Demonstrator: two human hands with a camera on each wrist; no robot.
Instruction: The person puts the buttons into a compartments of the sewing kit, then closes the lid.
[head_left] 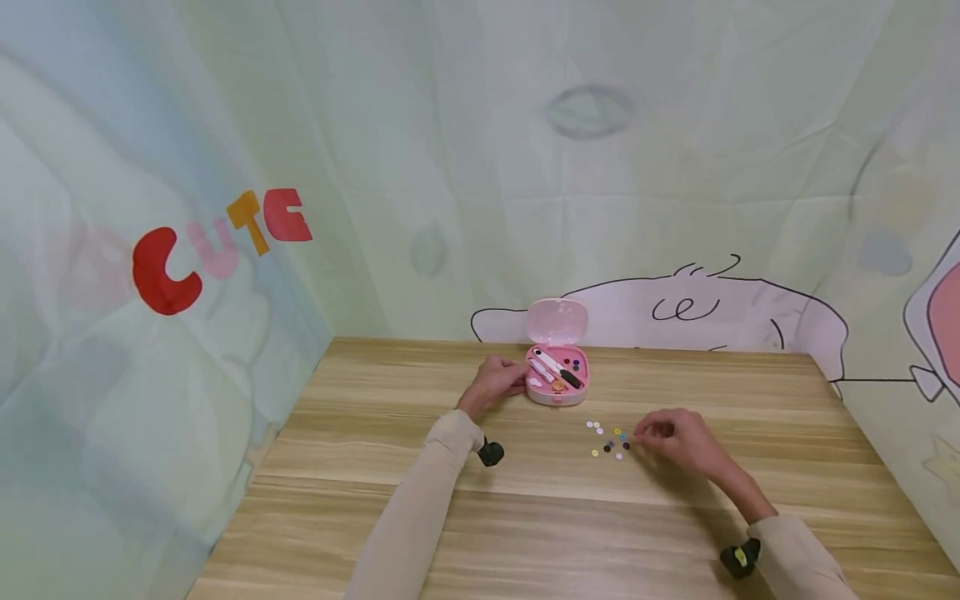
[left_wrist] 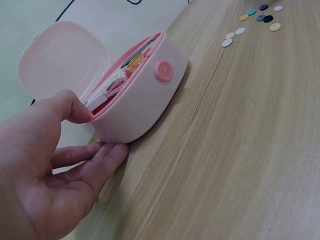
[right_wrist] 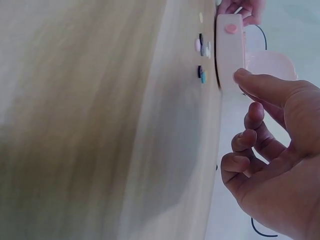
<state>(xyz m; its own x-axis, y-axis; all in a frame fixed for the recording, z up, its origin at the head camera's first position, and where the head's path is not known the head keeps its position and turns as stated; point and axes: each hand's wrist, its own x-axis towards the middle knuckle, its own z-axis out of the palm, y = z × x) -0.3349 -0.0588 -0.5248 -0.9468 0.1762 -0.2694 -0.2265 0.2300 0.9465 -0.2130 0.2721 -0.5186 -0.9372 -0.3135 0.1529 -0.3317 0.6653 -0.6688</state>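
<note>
A pink sewing box (head_left: 557, 399) stands on the table with its lid (head_left: 557, 322) raised. My left hand (head_left: 498, 379) grips the box's left side, thumb on the rim and fingers low against the outer wall. Inside lie a white tool with a black end (head_left: 570, 379), a small orange item (head_left: 558, 386) and several dark buttons (head_left: 575, 363). Loose on the table in front are several small buttons, among them a yellow button (head_left: 595, 453) and a blue button (head_left: 622, 437). My right hand (head_left: 678, 440) hovers just right of them, fingers loosely bent, nothing visible in it.
The wooden table (head_left: 525, 533) ends at a printed cloth backdrop (head_left: 450, 167), close behind the raised lid. White buttons (head_left: 592, 425) lie nearest the box. A dark camera (head_left: 740, 558) is strapped at the right wrist, another (head_left: 491, 452) at the left.
</note>
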